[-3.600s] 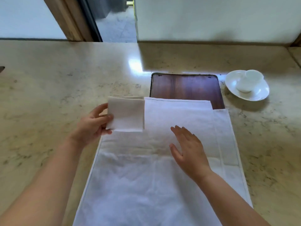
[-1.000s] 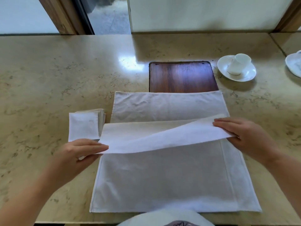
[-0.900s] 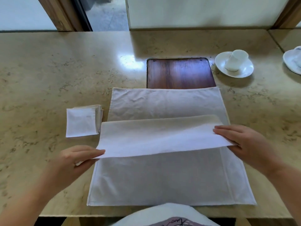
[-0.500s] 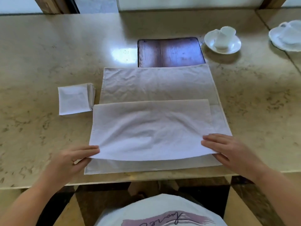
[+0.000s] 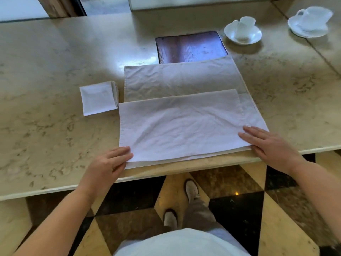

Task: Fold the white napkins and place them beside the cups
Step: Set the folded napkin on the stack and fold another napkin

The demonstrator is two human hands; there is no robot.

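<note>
Large napkin [image 5: 184, 126] on worktop [image 5: 46, 71] at near edge, near half doubled over itself. Folded napkin [image 5: 98, 100] just left of it, apart. Inset panel [image 5: 191, 47] behind large napkin, partly under its far edge. Cup on saucer [image 5: 243, 31] right of panel; second cup and saucer [image 5: 310, 22] further right. Left hand [image 5: 107, 163] at near-left corner of large napkin, right hand [image 5: 269, 145] on near-right corner.

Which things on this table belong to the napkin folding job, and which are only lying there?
Part of the job:
- large napkin, under the left hand and right hand
- small folded napkin
- near cup on saucer
- far cup on saucer

Lying about:
- wooden board
</note>
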